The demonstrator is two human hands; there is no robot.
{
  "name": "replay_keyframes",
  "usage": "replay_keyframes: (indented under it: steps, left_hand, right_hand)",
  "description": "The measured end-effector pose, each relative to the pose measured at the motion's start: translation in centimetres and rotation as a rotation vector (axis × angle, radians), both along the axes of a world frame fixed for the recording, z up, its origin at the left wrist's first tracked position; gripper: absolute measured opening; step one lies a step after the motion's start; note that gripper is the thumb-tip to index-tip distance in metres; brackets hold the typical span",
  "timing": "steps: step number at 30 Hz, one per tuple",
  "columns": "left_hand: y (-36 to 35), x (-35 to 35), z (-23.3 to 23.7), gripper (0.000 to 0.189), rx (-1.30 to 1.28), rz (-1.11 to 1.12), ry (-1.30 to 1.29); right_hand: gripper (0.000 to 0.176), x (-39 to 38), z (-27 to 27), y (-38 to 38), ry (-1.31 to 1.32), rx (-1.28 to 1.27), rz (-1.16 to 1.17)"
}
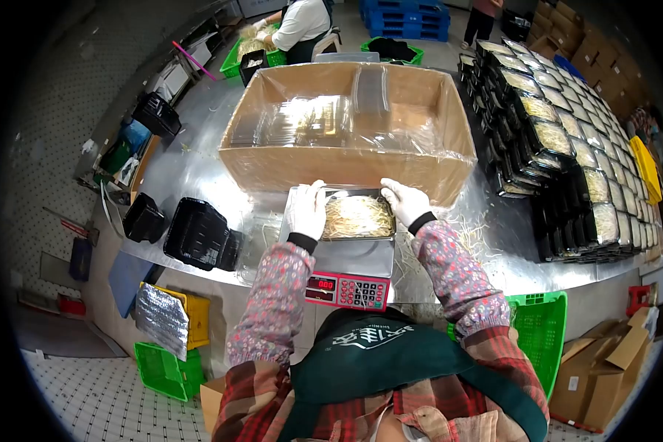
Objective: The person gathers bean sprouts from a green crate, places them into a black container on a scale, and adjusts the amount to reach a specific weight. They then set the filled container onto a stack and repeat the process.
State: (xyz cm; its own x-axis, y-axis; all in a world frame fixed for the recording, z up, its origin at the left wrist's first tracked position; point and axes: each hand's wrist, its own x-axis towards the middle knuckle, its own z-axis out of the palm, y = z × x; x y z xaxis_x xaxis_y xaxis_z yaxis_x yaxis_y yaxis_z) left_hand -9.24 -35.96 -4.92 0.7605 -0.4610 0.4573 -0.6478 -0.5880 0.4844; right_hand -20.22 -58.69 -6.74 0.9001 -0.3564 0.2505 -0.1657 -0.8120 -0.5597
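A black plastic tray [359,239] filled with pale, stringy sprouts [359,216] is held between my two white-gloved hands, over the plate of a digital scale [350,259]. My left hand [307,211] is closed on the tray's left edge, its fingers along the side. On the opposite side, my right hand [407,202] grips the upper right corner. Clear film or a clear lid seems to shine over the sprouts. The scale's red front panel [346,290] shows what looks like 0.00.
Behind the scale stands a cardboard box [331,163] holding clear plastic lids [309,121]. Stacks of filled trays [552,136] line the right side. Black trays [199,234] lie at left. Loose strands [468,237] litter the metal table. A co-worker [302,28] handles sprouts beyond the box.
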Motion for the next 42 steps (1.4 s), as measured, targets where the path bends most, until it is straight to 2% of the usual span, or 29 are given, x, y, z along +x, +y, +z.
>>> replay_keyframes:
  steps: [1,2,3,5,6,9,10,14,17,18,20,21,22,23,24,25,26,28,29,30,31,33,34,35,36,37,39,41,42]
  left_hand:
    - [-0.2,1.1,-1.5,0.024,0.124,0.072,-0.035]
    - [0.0,1.9,-3.6,0.027,0.096,0.083,-0.039]
    - [0.2,2.7,-5.7,0.027,-0.016,0.041,0.113]
    - [0.5,4.2,-9.1,0.028,-0.239,-0.046,0.416]
    - [0.8,4.3,-9.8,0.028,-0.292,-0.069,0.433]
    - [1.2,4.6,-9.1,0.025,-0.586,-0.193,0.905]
    - [1.5,4.7,-8.8,0.024,-0.615,-0.147,1.096]
    - [1.5,4.5,-9.0,0.02,-0.683,-0.19,1.041]
    - [0.6,3.4,-8.9,0.013,-0.908,-0.147,0.996]
    - [0.9,3.1,-8.4,0.015,-0.881,-0.138,1.032]
    - [1.1,1.8,-8.0,0.018,-0.993,-0.064,1.048]
    - [1.2,0.9,-7.8,0.02,-1.046,-0.031,1.056]
    - [1.6,-0.2,-7.6,0.022,-1.214,-0.084,1.144]
    - [2.5,-2.1,-6.8,0.026,-1.131,0.053,1.135]
    - [2.8,-4.9,-5.3,0.031,-1.037,0.188,1.136]
    - [3.1,-8.0,-4.3,0.026,-1.012,0.238,1.132]
    - [3.5,-10.3,-5.8,0.034,-1.068,0.178,1.199]
    - [3.0,-15.5,-3.7,0.046,-0.945,0.011,1.342]
    - [2.9,-16.8,-2.8,0.04,-0.855,-0.182,1.395]
    - [3.0,-16.7,-1.9,0.034,-0.683,-0.345,1.429]
    - [3.0,-16.1,-0.9,0.028,-0.506,-0.505,1.449]
    - [2.7,-12.5,1.7,0.019,-0.46,-0.524,0.929]
    - [2.5,-9.3,2.8,0.017,-0.373,-0.411,0.565]
    - [1.7,-5.7,2.9,0.014,-0.423,-0.189,0.393]
    - [1.4,-1.5,2.7,0.018,-0.303,-0.088,0.078]
    - [0.9,2.3,2.2,0.03,-0.191,-0.034,0.005]
    - [-0.3,7.8,-0.8,0.045,0.173,0.223,0.132]
    - [-0.7,10.7,-2.8,0.056,0.341,0.263,0.443]
    - [-0.9,10.9,-3.7,0.058,0.338,0.301,0.392]
  right_hand:
    - [0.034,0.8,-0.1,-0.1,0.145,-0.051,-0.004]
    - [0.034,1.1,0.0,0.1,0.199,-0.005,-0.019]
    - [0.034,1.4,0.2,0.2,0.254,0.041,-0.035]
    - [0.03,2.0,-2.4,-0.5,0.055,0.243,0.009]
    - [0.029,2.1,-4.2,-0.8,-0.043,0.347,0.029]
    - [0.02,2.9,-5.3,-0.9,0.017,0.924,-0.003]
    - [0.018,2.7,-5.2,-1.0,0.014,1.033,-0.006]
    - [0.018,3.1,-6.5,-0.1,-0.17,1.113,-0.028]
    - [0.017,3.1,-7.2,-0.3,-0.181,1.053,-0.052]
    - [0.02,3.3,-7.3,-0.6,-0.157,1.048,-0.036]
    - [0.023,4.2,-7.8,-1.5,-0.184,0.984,0.029]
    - [0.025,4.3,-6.4,-1.6,-0.2,0.951,0.059]
    - [0.034,3.7,-4.7,-2.9,-0.001,1.098,0.024]
    - [0.042,2.8,-2.3,-2.8,0.041,1.187,0.001]
    - [0.043,2.8,-1.8,-3.1,-0.004,1.159,-0.021]
    - [0.045,2.7,-1.6,-3.5,-0.043,1.131,-0.041]
    - [0.045,2.5,-1.6,-3.7,-0.038,1.105,-0.039]
    - [0.044,2.0,-1.2,-3.6,0.064,0.993,0.015]
    - [0.043,1.8,-1.1,-3.5,0.114,0.936,0.042]
    - [0.048,2.0,-1.6,-3.3,0.033,0.781,0.106]
    - [0.051,2.4,-1.9,-3.5,0.062,0.643,0.087]
    - [0.057,3.6,-1.6,-3.3,0.108,0.371,0.043]
    - [0.065,3.8,0.1,-2.3,0.128,0.274,0.043]
    - [0.07,4.6,0.7,-1.4,0.175,0.232,0.038]
    - [0.072,5.7,1.1,-0.5,0.235,0.213,0.045]
    - [0.074,6.9,1.3,0.3,0.294,0.193,0.051]
    - [0.076,9.1,1.0,1.8,0.407,0.15,0.024]
    - [0.071,10.6,1.8,2.5,0.572,0.189,0.015]
    - [0.067,11.0,1.5,2.7,0.579,0.203,-0.013]
